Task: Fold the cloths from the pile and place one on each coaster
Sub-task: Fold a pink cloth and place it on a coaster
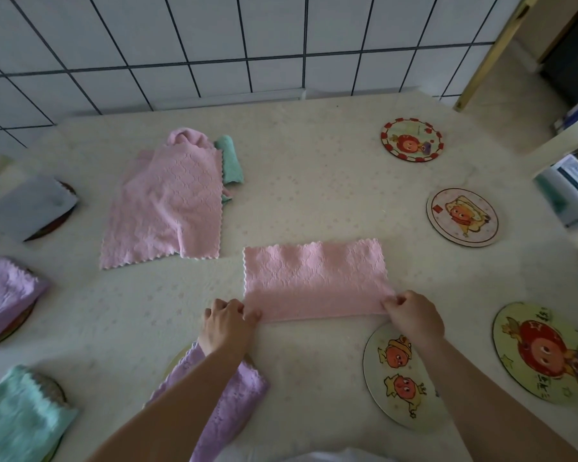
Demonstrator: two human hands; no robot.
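Observation:
A pink cloth (316, 278), folded in half into a long strip, lies flat in the middle of the table. My left hand (229, 323) pinches its near left corner and my right hand (414, 315) pinches its near right corner. The pile (167, 208) sits at the back left: a spread pink cloth over a crumpled pink one, with a green cloth (230, 160) beside it. Bare picture coasters lie on the right: one under my right wrist (396, 378), one at the near right (541, 355), and two farther back (462, 216) (412, 138).
Folded cloths cover coasters on the left: grey (30, 206), purple (5, 295), green (17, 418). A purple one (221, 391) lies under my left forearm. The table (314, 181) meets a tiled wall (214, 45) behind. Shelves with items stand at the right edge (574, 185).

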